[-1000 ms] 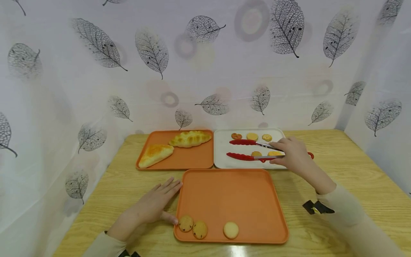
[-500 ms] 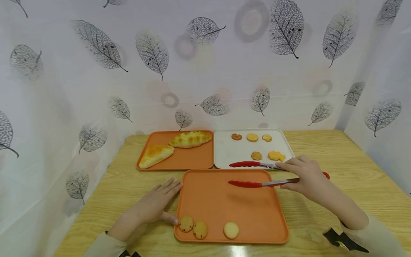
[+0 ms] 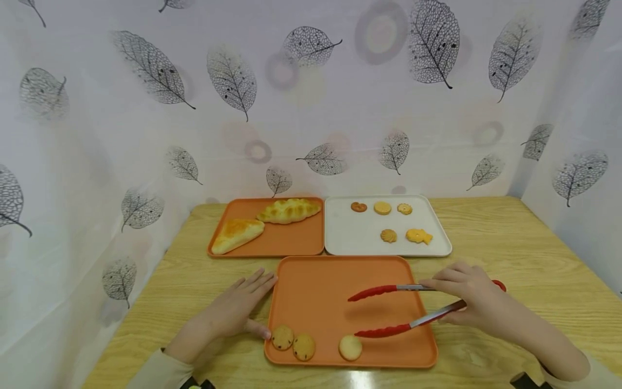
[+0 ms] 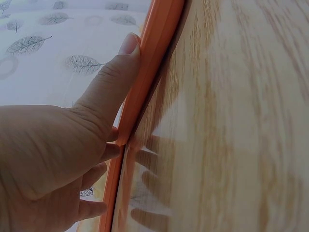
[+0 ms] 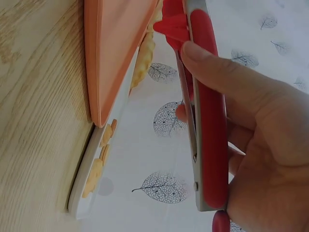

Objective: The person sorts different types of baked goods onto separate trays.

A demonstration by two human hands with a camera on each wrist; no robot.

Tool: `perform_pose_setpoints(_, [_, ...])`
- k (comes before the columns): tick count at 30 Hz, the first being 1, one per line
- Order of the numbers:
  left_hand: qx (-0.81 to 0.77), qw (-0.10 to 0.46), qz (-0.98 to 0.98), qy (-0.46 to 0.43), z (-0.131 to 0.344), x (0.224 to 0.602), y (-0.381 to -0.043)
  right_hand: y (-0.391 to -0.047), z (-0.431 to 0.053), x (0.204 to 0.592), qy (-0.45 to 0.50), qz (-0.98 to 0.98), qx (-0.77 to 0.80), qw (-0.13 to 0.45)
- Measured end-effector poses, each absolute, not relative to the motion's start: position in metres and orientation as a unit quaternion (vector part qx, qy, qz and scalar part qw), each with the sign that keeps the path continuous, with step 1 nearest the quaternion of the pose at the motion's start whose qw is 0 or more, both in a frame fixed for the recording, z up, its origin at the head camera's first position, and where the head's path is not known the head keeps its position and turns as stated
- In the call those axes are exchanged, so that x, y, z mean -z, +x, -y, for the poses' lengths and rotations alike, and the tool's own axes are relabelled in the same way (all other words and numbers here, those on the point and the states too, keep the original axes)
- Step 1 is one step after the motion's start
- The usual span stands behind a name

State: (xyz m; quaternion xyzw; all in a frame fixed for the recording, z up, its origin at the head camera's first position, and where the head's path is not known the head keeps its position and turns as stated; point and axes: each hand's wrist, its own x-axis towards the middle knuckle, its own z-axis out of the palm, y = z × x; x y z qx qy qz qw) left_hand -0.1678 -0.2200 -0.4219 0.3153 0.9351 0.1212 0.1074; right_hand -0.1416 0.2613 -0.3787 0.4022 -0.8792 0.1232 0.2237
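My right hand (image 3: 473,294) grips red-and-silver tongs (image 5: 212,111) over the right side of the near orange tray (image 3: 335,308). The two red tong tips are spread apart with nothing between them. The lower tip overlaps the top of a plain round cookie (image 3: 350,348) in the head view. Two round cookies with dark spots, one (image 3: 282,337) in the corner and another (image 3: 304,347) beside it, lie at the tray's near left. My left hand (image 3: 233,308) has its fingers extended, with thumb and fingertips touching the tray's left rim.
Behind, a white tray (image 3: 350,237) carries several small biscuits, among them a fish-shaped one (image 3: 419,236). Left of it, another orange tray (image 3: 291,246) holds a triangular bread (image 3: 237,236) and a braided bread (image 3: 289,210). A leaf-printed curtain (image 3: 311,119) encloses the wooden table (image 3: 505,237).
My right hand has brought the spread tongs from over the white tray toward me, down over the near orange tray to the plain cookie. My left hand stays at the rim.
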Motion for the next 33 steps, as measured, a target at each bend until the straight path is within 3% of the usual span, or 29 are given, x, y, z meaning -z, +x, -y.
perform_pose_setpoints(14, [-0.121, 0.11, -0.936, 0.313, 0.22, 0.422, -0.168, -0.144, -0.257, 0.388, 0.464, 0.859, -0.114, 0.185])
perform_pose_setpoints(33, [-0.122, 0.105, -0.936, 0.313, 0.22, 0.422, -0.168, -0.152, -0.241, 0.378, 0.467, 0.868, -0.109, 0.128])
